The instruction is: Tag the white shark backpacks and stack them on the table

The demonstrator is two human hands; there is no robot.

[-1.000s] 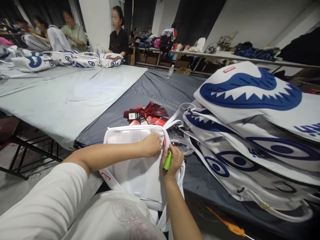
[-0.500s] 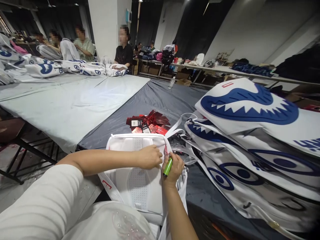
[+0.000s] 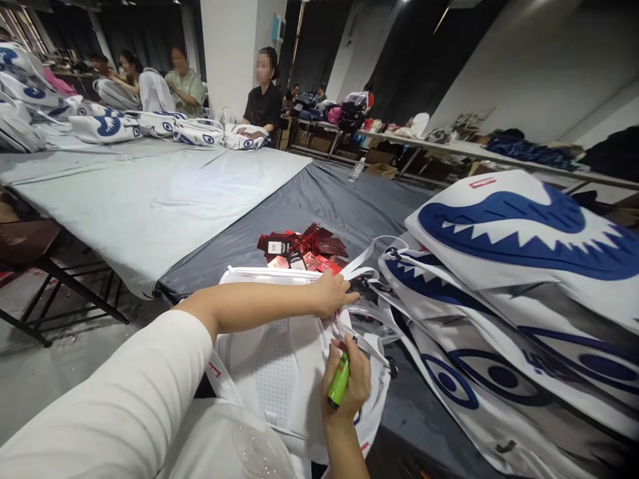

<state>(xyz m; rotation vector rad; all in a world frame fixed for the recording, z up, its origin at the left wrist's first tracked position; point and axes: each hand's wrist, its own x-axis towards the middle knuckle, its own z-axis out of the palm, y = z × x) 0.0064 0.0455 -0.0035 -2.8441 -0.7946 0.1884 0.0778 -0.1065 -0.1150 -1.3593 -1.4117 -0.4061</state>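
A white backpack (image 3: 239,356) lies back-panel up in front of me, its perforated back padding showing. My left hand (image 3: 332,294) reaches across its top and is closed on the fabric edge at the upper right corner, where a bit of red shows. Just below it, my right hand (image 3: 352,379) is wrapped round a green tube-shaped tool (image 3: 339,382) with a black end; its kind is hard to make out. The tool's upper end is hidden by the fingers, close to the right side of the backpack.
Red and black hang tags (image 3: 304,247) lie beyond the backpack. To the right is a stack of white backpacks (image 3: 509,246) with blue shark mouths and eyes. A bottle (image 3: 357,169) stands farther off. Co-workers (image 3: 263,100) sit at the far side; a stool (image 3: 30,246) is at left.
My left hand has moved right, to the backpack's upper right corner. My right hand has dropped lower with the green tool, and the fabric at that side has lifted outward. The view has shifted slightly.
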